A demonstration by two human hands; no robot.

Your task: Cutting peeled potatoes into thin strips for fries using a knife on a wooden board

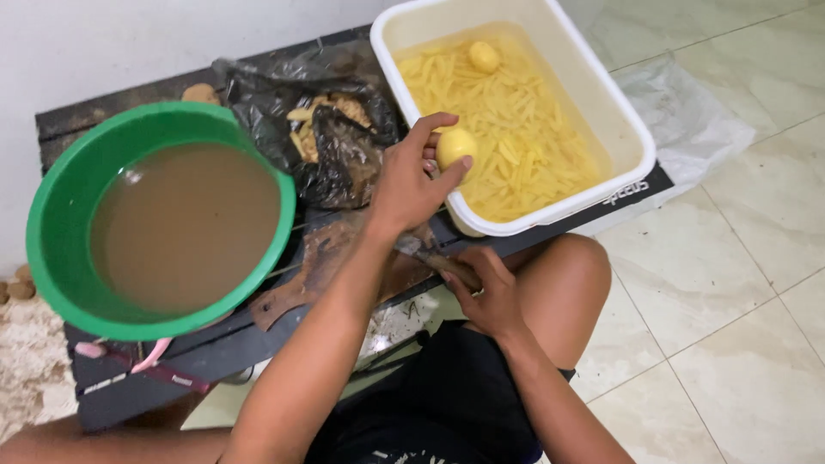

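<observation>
Fingers of the left hand [411,185] close in a grip round a peeled yellow potato [455,146], held over the near rim of the white tub [632,129]. The tub holds cut potato strips [516,142] in water and another peeled potato [484,57]. The right hand [485,292] grips a knife [425,251] low over the dark tabletop [215,348]. A black bag of peelings [331,142] and a green basin [64,258] of murky water lie leftward.
</observation>
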